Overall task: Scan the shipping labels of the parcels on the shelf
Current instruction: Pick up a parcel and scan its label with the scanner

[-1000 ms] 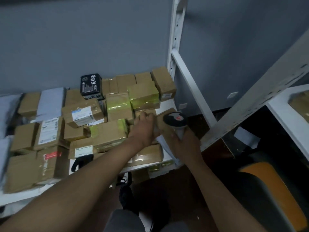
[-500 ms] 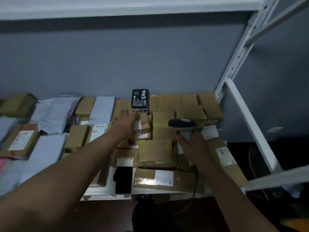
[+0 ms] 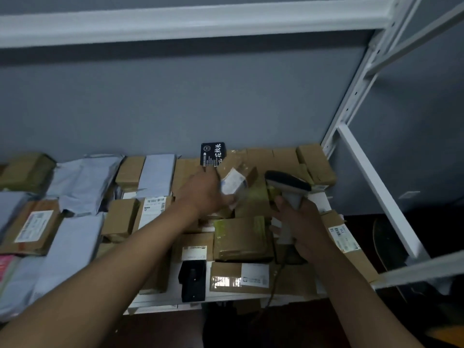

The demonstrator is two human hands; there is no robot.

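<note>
My left hand (image 3: 204,190) grips a small brown parcel (image 3: 237,173) and holds it tilted above the pile, its white shipping label (image 3: 232,182) turned toward the scanner. My right hand (image 3: 300,223) grips the handle of a grey handheld scanner (image 3: 288,184), whose dark head points left at that label from a short distance. Below both hands the white shelf (image 3: 173,297) is packed with several brown cardboard parcels, such as one with yellow tape (image 3: 241,238) and one with a front label (image 3: 241,277).
Grey plastic mailer bags (image 3: 82,182) lie at the left of the shelf. A black box with white lettering (image 3: 213,154) stands at the back against the grey wall. A black device (image 3: 192,280) lies near the front edge. White shelf uprights (image 3: 351,101) rise at the right, a white beam (image 3: 190,21) overhead.
My left hand has lifted the small parcel off the pile and tilted its label up. The scanner in my right hand has come closer to it. The view has shifted slightly.
</note>
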